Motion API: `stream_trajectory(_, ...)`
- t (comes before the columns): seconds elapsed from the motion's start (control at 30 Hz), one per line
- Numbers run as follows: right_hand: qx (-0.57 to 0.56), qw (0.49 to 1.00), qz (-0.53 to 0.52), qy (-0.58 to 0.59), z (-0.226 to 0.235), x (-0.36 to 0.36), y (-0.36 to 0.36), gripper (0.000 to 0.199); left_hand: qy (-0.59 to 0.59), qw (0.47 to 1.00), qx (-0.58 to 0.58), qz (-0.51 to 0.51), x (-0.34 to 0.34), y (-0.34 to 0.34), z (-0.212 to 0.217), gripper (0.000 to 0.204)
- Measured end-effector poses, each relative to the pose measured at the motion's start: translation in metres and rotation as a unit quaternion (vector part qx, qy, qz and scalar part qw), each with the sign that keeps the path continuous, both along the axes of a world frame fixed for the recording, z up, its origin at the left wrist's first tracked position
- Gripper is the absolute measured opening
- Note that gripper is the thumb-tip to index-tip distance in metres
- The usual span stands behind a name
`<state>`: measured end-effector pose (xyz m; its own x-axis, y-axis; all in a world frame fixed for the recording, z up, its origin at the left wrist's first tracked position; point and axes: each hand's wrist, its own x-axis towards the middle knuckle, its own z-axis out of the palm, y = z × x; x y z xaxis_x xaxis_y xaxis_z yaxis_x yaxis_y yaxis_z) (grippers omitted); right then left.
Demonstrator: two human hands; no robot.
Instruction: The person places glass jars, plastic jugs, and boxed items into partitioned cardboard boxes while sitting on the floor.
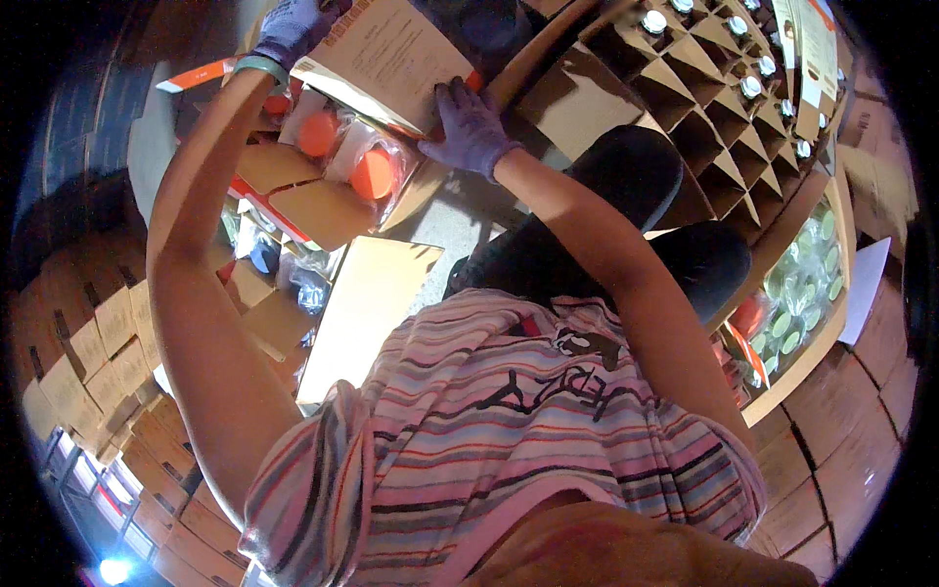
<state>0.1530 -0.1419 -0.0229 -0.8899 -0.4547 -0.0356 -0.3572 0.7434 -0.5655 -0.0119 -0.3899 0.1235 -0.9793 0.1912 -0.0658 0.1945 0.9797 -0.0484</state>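
Observation:
Both my hands wear purple work gloves. At the top left, my left hand point(291, 31) is closed at the upper left edge of a printed cardboard panel point(386, 64); its fingertips are partly cut off by the frame. My right hand point(468, 127) grips the panel's right lower corner, thumb below and fingers along the edge. I cannot tell whether the panel is a flap or one face of a carton. Just beneath it, an open carton point(279, 168) holds plastic-wrapped containers with orange lids point(374, 174).
To the right stands a large carton with cardboard dividers point(699, 108) and several white-capped bottles point(750, 87). Nearer right, another box holds green-lidded jars point(804, 284). Left of my body are an open box of wrapped items point(308, 292) and stacked cartons point(88, 342).

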Motion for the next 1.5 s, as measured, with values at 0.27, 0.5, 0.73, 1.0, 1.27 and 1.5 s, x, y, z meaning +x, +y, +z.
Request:
stream_trajectory(0.27, 0.073, 0.991, 0.107, 0.016, 0.012, 0.028, 0.013, 0.064, 0.104, 0.989, 0.045, -0.093, 0.125, 0.015, -0.013, 0.033)
stream_trajectory(0.5, 0.020, 0.991, 0.096, 0.087, 0.029, 0.022, 0.020, 0.033, -0.029, 0.996, -0.036, -0.077, 0.173, 0.094, -0.033, 0.023)
stream_trajectory(0.73, -0.300, 0.930, -0.213, 0.022, 0.004, -0.004, 0.057, 0.028, 0.093, 0.982, -0.114, -0.117, 0.209, 0.117, -0.120, 0.050)
stream_trajectory(1.0, -0.329, 0.904, -0.270, -0.036, 0.013, -0.006, 0.100, 0.030, 0.025, 0.993, -0.111, 0.003, 0.224, 0.169, -0.123, 0.063)
stream_trajectory(1.27, -0.367, 0.891, -0.256, -0.080, 0.007, -0.004, 0.111, 0.034, 0.026, 0.997, -0.055, 0.043, 0.224, 0.131, -0.190, 0.051)
stream_trajectory(1.5, -0.306, 0.920, -0.231, -0.076, -0.028, -0.012, 0.125, 0.042, -0.124, 0.973, 0.157, 0.114, 0.203, 0.143, -0.214, 0.070)
